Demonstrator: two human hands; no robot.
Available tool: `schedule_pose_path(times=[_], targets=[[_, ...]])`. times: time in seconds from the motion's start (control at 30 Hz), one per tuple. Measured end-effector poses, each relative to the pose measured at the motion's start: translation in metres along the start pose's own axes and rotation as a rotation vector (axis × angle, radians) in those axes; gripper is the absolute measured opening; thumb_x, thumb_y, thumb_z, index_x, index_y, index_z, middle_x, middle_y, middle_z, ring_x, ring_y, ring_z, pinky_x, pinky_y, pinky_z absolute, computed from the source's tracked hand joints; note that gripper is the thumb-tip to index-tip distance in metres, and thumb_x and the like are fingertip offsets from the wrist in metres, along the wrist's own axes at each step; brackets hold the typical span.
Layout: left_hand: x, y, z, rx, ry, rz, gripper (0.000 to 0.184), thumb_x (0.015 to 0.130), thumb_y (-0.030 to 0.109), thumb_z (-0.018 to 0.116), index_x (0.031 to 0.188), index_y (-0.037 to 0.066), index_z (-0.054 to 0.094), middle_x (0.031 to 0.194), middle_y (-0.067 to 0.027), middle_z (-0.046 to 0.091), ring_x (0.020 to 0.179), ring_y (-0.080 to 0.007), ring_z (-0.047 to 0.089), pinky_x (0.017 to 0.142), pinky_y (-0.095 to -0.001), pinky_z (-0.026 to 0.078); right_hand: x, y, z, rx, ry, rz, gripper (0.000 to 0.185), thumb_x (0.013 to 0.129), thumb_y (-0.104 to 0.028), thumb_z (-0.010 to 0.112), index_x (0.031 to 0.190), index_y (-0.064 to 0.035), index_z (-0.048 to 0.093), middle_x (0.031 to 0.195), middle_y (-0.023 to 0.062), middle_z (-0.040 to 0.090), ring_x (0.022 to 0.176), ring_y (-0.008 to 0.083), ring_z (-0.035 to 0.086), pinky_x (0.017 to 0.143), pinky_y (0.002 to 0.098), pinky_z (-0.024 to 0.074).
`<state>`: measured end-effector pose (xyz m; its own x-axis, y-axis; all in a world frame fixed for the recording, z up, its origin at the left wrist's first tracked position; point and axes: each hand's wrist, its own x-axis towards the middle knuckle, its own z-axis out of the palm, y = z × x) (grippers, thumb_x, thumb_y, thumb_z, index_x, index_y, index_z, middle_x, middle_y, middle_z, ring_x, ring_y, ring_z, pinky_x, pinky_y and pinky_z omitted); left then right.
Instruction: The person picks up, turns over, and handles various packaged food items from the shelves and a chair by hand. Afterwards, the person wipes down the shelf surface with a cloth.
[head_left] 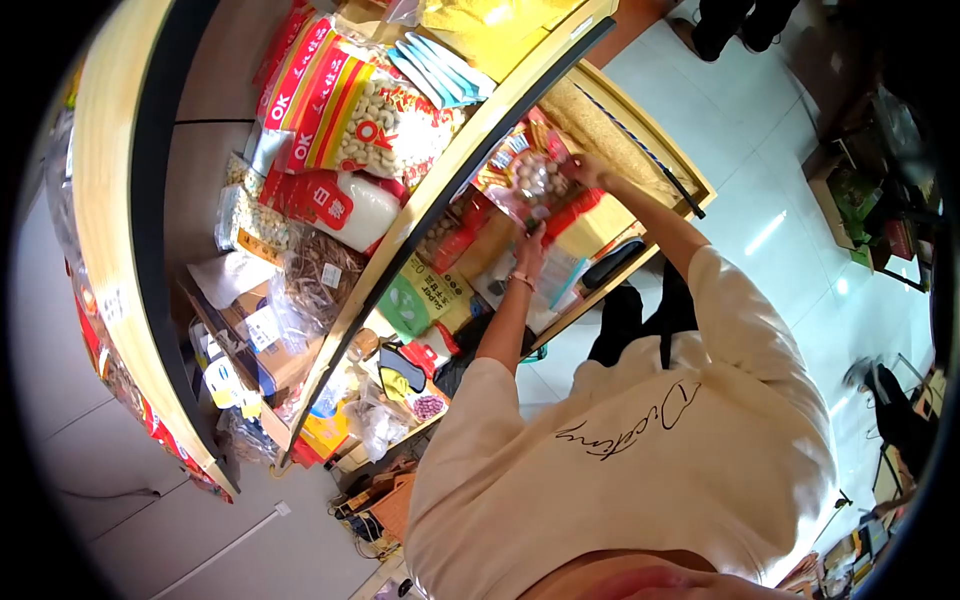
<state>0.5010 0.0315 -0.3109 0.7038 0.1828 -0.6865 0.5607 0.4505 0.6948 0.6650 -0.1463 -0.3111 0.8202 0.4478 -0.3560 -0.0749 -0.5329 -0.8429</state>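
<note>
A clear and red plastic bag of round, pale brown pieces [535, 178] is between my two hands, over the open wooden drawer. My right hand [588, 171] is closed on its right edge. At the bag's lower end, my left hand [530, 250] has its fingers closed on the plastic. Under and beside the bag lie red packets [455, 245] and a clear zip bag [555, 285]. The exact kind of pieces in the bag is too small to tell.
The wooden drawer [690, 185] stands out from a shelf unit. On the shelf above are red OK bags of nuts [375, 125], a red and white bag [345, 205] and a green Super packet [425, 295]. Another person's legs [725, 25] show at the top.
</note>
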Motion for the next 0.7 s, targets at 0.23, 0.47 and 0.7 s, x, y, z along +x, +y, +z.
schedule_pose_path(times=[0.23,0.47,0.7], targets=[[0.024,0.059,-0.004,0.138,0.132,-0.002,0.042,0.083,0.04,0.055,0.117,0.016,0.046,0.113,0.0019,0.048,0.094,-0.0129,0.048,0.074,-0.0295,0.04,0.047,-0.071,0.006,-0.16,0.274,0.134,0.081,0.065,-0.044,0.068,0.13,-0.0126,0.032,0.12,0.0166,0.047,0.113,0.0335,0.042,0.09,0.0412,0.0368],[-0.09,-0.115,-0.034,0.455,0.049,0.173,0.028,0.09,0.028,0.043,0.09,0.004,0.056,0.081,-0.0032,0.055,0.075,-0.0112,0.05,0.068,-0.0267,0.042,0.024,0.024,0.132,0.359,0.16,0.483,0.055,0.075,-0.043,0.058,0.111,-0.003,0.046,0.106,0.0116,0.054,0.088,0.0233,0.056,0.073,0.0338,0.0469],[-0.252,-0.257,-0.105,0.522,0.116,-0.357,0.027,0.089,0.026,0.042,0.095,0.003,0.054,0.079,-0.0069,0.057,0.074,-0.0145,0.053,0.059,-0.0305,0.044,0.057,-0.063,0.099,0.87,-0.268,0.549,0.054,0.075,-0.05,0.051,0.112,-0.0105,0.048,0.107,0.0068,0.056,0.093,0.0223,0.054,0.079,0.0397,0.0429]])
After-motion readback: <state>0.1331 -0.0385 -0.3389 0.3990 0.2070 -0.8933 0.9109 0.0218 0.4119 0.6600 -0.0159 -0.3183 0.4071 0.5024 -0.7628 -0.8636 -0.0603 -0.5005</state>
